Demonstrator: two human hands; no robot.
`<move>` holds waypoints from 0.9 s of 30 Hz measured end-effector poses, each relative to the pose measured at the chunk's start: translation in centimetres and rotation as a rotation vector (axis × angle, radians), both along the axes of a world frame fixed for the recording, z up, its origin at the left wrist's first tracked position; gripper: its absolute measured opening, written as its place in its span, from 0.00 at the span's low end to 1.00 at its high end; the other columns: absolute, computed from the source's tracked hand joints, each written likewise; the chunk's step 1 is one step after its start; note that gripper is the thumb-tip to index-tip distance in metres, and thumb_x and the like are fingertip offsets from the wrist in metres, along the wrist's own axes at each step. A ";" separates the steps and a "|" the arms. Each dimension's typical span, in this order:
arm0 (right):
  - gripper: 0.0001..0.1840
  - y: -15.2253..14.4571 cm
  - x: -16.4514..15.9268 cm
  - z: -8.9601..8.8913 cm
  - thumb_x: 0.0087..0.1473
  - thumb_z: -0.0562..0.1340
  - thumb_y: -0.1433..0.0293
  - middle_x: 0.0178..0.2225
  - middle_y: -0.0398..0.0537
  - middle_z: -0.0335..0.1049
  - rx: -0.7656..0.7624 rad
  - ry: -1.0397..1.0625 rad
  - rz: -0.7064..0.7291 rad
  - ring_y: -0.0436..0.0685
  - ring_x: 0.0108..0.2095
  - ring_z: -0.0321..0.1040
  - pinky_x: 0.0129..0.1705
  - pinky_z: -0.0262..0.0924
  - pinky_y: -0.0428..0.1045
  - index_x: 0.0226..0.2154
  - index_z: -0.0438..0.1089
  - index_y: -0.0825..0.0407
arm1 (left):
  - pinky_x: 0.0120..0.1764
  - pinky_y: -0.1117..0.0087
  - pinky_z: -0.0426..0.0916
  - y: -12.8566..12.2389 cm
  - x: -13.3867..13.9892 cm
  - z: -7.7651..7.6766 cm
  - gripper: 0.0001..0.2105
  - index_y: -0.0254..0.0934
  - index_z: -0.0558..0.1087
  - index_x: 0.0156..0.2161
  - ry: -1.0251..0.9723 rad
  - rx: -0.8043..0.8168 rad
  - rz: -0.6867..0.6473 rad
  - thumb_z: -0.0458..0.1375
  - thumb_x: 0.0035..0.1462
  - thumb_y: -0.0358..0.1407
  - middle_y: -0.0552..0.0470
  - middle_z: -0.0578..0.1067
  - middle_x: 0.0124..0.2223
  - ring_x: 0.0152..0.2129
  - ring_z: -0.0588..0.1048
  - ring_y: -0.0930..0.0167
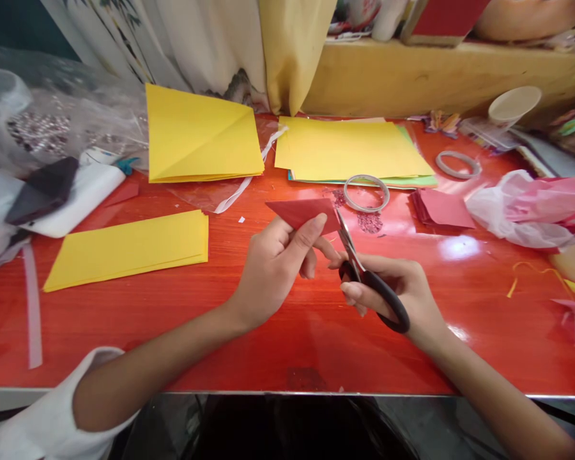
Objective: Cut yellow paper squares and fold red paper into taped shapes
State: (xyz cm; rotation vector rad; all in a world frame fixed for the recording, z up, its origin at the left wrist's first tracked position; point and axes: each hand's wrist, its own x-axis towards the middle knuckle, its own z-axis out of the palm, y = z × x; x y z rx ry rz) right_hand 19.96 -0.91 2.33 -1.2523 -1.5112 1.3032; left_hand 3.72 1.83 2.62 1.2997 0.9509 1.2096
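Note:
Over the middle of the table, my left hand (280, 262) pinches a folded piece of red paper (299, 211) between thumb and fingers. The paper tapers to a point on its left side. Black-handled scissors (388, 299) are gripped in my right hand (405, 281), thumb and fingers at the handle loops. Their blades point up and away, lying at the right edge of the red paper. Whether the blades have paper between them I cannot tell. Just beyond the blades lies a roll of tape (346, 191) on the tabletop.
Yellow paper stacks (349, 150) and a folded yellow sheet (201, 137) are at the back. More yellow paper (134, 249) lies left. Red paper squares (443, 209), another tape roll (474, 167) and crumpled tissue (522, 204) are right. The red table's (249, 364) front edge is close.

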 end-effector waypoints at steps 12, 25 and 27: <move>0.15 -0.4 -0.6 -0.5 0.41 0.70 0.61 0.16 0.36 0.56 -0.055 0.056 -0.043 0.45 0.15 0.51 0.16 0.51 0.43 0.31 0.71 0.51 | 0.21 0.75 0.61 0.0 0.1 0.0 0.14 0.35 0.66 0.27 -0.021 -0.007 0.011 0.53 0.59 0.43 0.54 0.76 0.26 0.14 0.64 0.80; 0.13 -0.4 -1.1 -1.1 0.43 0.68 0.60 0.14 0.35 0.58 -0.079 0.132 -0.036 0.45 0.13 0.53 0.17 0.53 0.44 0.30 0.70 0.50 | 0.21 0.75 0.61 0.1 0.2 0.0 0.14 0.36 0.66 0.28 -0.041 -0.024 -0.016 0.52 0.60 0.43 0.53 0.77 0.27 0.14 0.65 0.80; 0.14 -0.4 -1.0 -1.2 0.44 0.67 0.59 0.14 0.36 0.59 -0.075 0.137 -0.032 0.46 0.14 0.54 0.18 0.54 0.45 0.31 0.70 0.50 | 0.21 0.75 0.61 0.2 0.2 0.0 0.13 0.36 0.65 0.29 -0.071 -0.037 -0.024 0.53 0.60 0.43 0.54 0.77 0.27 0.14 0.65 0.80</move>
